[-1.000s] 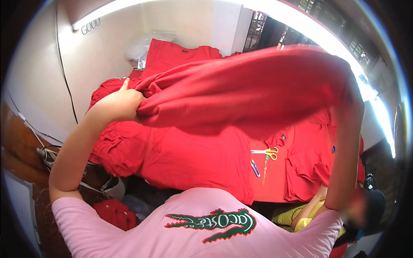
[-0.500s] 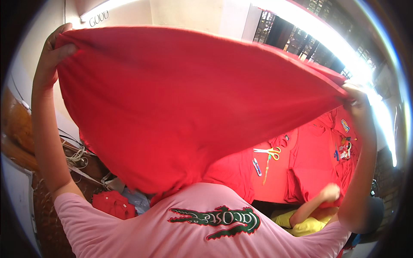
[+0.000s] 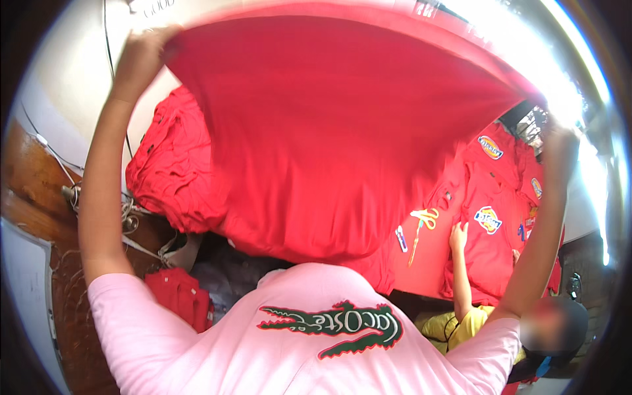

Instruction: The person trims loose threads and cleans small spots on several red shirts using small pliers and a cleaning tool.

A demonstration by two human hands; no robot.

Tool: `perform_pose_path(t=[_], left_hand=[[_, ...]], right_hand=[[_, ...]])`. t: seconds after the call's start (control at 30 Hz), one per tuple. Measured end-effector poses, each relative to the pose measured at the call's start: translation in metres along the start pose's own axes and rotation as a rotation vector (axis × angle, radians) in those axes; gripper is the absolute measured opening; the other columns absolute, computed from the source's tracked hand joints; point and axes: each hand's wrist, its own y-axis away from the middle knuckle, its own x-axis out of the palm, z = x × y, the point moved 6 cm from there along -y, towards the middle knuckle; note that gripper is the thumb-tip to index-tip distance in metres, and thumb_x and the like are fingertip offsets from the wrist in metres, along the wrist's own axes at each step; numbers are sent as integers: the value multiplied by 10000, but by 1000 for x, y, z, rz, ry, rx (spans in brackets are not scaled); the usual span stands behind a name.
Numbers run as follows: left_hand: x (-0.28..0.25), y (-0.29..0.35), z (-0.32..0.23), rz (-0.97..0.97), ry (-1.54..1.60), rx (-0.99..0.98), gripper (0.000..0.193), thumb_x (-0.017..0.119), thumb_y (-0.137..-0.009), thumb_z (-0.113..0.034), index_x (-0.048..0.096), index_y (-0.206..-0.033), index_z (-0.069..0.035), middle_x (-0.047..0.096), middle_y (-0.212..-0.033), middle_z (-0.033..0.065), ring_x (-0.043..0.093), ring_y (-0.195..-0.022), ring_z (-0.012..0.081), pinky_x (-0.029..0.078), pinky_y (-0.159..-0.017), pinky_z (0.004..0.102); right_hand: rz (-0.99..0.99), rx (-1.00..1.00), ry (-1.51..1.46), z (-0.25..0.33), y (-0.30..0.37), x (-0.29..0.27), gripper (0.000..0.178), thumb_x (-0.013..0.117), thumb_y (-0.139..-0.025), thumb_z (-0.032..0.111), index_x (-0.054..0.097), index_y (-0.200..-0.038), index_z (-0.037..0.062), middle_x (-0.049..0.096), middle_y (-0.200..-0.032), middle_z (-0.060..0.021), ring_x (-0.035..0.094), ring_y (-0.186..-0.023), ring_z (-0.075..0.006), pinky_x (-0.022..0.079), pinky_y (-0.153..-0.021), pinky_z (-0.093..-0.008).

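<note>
A wide red garment (image 3: 329, 125) is stretched high in front of me, its far edge bowing upward and its lower part hanging over the table. At its upper left corner my left hand (image 3: 146, 54) is closed, gripping the fabric. My right hand (image 3: 559, 141) holds the opposite corner at the far right, blurred and partly washed out by glare. Both arms are raised and spread wide. Whether the garment has sleeves or a collar cannot be seen from here.
Piled red garments (image 3: 174, 164) lie at the left. Yellow-handled scissors (image 3: 424, 217) and a small cutter (image 3: 401, 238) rest on red cloth. At the right, a person in yellow (image 3: 471, 322) reaches toward a red shirt with an oval patch (image 3: 487, 220). Cables (image 3: 131, 224) hang at the left.
The garment has risen and billowed out, uncovering the pile at the left. My left hand has moved right and my right hand slightly outward. The other person's arm now reaches onto the table.
</note>
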Motion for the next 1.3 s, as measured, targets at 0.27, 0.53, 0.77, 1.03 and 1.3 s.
perform_pose_path(t=[0.27,0.53,0.77,1.03,1.3], left_hand=[[2,156,-57,-38,-258,-188,408,748,-896,-193,655,-1280,-92,693,-1202,71,647,-1156,262,197,-1229,625],[107,370,-219,704,239,-402,287,784,-783,-129,622,-1020,-117,519,-1418,143,393,-1465,319,145,-1241,638],[109,444,-242,708,485,-639,218,757,-824,-130,636,-1001,-95,628,-1275,102,522,-1323,324,325,-1161,526],[147,391,-290,645,750,-555,262,776,-816,-201,649,-1016,-89,653,-1093,100,601,-1119,327,421,-1029,465],[175,315,-435,781,1334,18,638,750,-862,-409,586,-1357,-40,579,-1420,162,553,-1296,345,400,-1101,477]], right_hand=[[-111,42,17,108,138,-69,139,665,-946,78,754,-1040,27,775,-1066,-100,697,-860,-223,504,-787,-350],[722,118,-554,254,393,54,184,686,-741,15,700,-924,3,689,-1168,-131,633,-1042,-329,469,-960,-467],[965,308,-680,290,449,70,247,704,-734,13,669,-975,56,675,-1191,-114,624,-1104,-330,470,-966,-453],[872,476,-624,322,425,74,393,788,-783,103,655,-1152,94,619,-1275,-134,582,-1190,-361,461,-992,-463],[856,517,-574,342,426,87,103,675,-906,63,701,-1005,65,700,-988,-92,648,-987,-298,478,-896,-416]])
